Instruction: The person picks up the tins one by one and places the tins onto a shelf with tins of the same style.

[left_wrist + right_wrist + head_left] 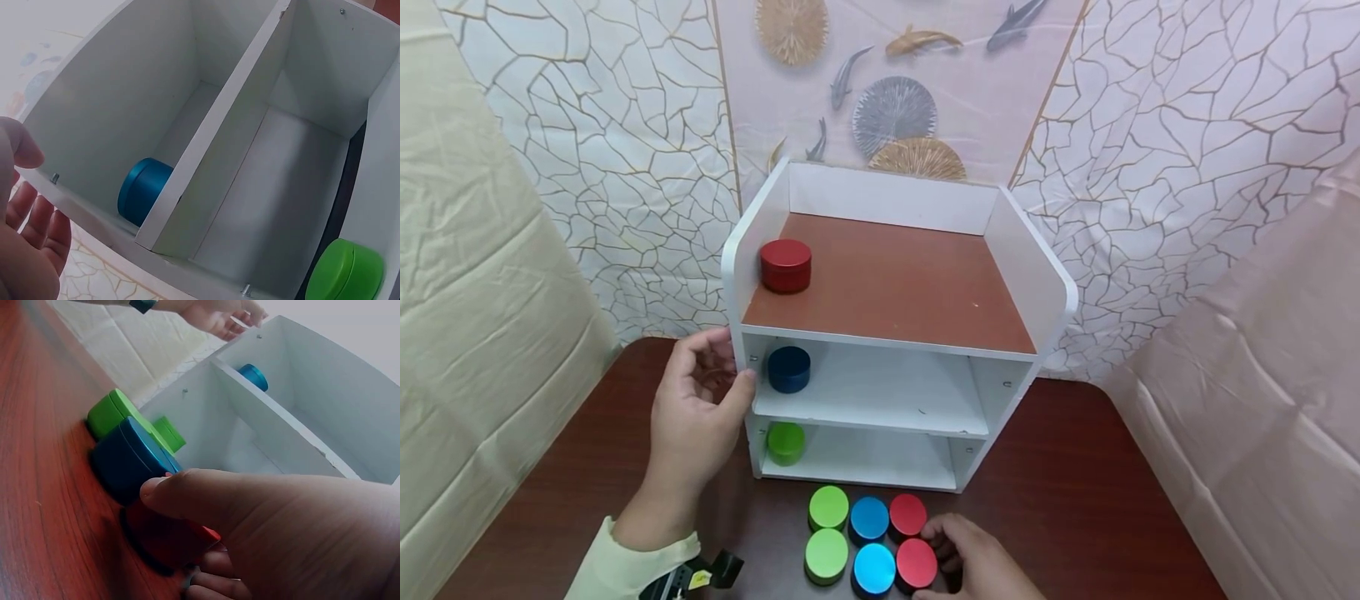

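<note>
A white shelf unit with a brown top stands before me. My left hand grips its left side edge, thumb at the front and fingers on the outer face. On the table in front, my right hand holds the nearer red tin by its right side, thumb and fingers around it. Behind that sits another red tin. To their left are two blue tins, the nearer one and the farther one, then two green tins, nearer and farther.
At the unit's left side, a red tin is on the top, a blue tin on the middle shelf and a green tin on the bottom one. Beneath is a dark wooden table. Patterned cloth hangs behind.
</note>
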A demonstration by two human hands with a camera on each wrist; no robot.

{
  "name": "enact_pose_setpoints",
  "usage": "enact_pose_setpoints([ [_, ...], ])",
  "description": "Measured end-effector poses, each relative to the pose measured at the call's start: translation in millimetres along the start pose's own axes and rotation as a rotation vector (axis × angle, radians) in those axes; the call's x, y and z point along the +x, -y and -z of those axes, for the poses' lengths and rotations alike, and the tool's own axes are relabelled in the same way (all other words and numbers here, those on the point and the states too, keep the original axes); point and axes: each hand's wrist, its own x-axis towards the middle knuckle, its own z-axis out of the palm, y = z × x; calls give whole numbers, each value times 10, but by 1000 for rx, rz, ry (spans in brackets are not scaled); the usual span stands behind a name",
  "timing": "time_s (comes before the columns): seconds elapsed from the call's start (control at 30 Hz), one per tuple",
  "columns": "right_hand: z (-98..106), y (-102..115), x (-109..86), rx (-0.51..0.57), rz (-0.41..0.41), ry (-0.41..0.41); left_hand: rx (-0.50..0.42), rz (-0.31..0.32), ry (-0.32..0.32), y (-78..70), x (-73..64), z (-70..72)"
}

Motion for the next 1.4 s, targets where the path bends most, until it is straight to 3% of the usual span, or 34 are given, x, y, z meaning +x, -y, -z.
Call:
enact_pose_setpoints([
  [0.53,-34,-19,23,37,38,-8,53,-9,1,68,11,3],
  [1.03,-133,23,43,-20,94,-92,51,-33,-4,79,26,5],
  [1.4,-101,-16,40,54,79,-39,68,-24,19,85,30,18],
])
